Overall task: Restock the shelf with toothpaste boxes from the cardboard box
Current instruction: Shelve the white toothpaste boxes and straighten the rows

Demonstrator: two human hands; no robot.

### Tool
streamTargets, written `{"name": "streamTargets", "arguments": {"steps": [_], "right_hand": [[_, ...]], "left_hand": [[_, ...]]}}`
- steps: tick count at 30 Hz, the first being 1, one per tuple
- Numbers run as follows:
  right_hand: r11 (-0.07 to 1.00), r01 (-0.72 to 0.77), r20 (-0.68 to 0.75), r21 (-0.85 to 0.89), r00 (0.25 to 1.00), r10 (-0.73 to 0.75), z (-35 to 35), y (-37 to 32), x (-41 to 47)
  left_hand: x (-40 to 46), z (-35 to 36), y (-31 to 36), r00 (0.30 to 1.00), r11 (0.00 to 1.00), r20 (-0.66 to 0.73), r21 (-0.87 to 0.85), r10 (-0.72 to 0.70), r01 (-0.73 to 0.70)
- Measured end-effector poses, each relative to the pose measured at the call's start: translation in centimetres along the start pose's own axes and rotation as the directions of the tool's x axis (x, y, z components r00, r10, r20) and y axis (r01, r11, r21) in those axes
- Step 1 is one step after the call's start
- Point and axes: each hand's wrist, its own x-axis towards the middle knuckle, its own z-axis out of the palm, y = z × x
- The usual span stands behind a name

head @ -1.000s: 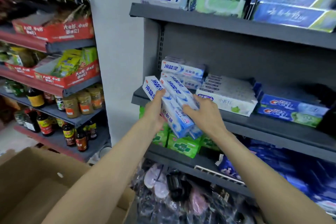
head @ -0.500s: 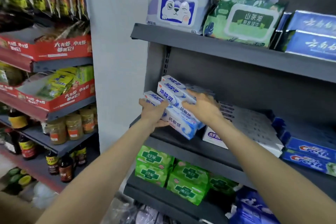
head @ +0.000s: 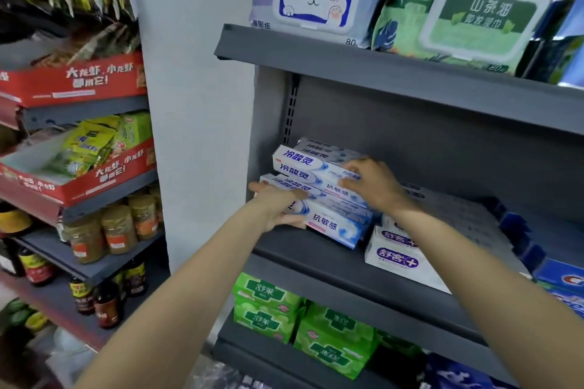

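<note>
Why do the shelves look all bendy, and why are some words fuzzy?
Head view: the wide lens makes the grey shelf edges slant and spread toward the picture's borders; soft, even light, no harsh glare; the toothpaste boxes read fairly sharp, while the jars at left and the corners smear, and shadow fills the shelf's back.

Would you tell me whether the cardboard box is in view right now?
No, only the shelf, its stacked toothpaste boxes and both hands, left hand and right hand, show.
</note>
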Motion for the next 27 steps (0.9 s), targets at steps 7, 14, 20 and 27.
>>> {"name": "streamTargets", "arguments": {"steps": [7,14,20,27], "right_hand": [[0.997,0.035,-0.058,-0.063,0.998,-0.038,-1.0,1.5,-0.4],[0.995,0.013,-0.154,-0.103,0.988,-0.028,-0.7,2.8,-0.2],[0.98,-0.011,-0.142,-0.196,0.99,-0.017,0.5,2.8,-0.9],[0.968,0.008,0.021,-0.252,1.0,-0.003,0.6,3.2,-1.8]], "left_hand": [[0.5,-1.3,-0.6,0.944,0.485,-0.12,0.873,0.307,-0.047],[1.8,-1.2,-1.6,0.849,0.213,0.162,0.929,0.503,-0.304],[1.5,-1.1,-1.6,0.837,0.185,0.175,0.933,0.519,-0.31],[0.4,2.0,-1.4,0.766,-0.146,0.459,0.884,0.45,-0.444]]}}
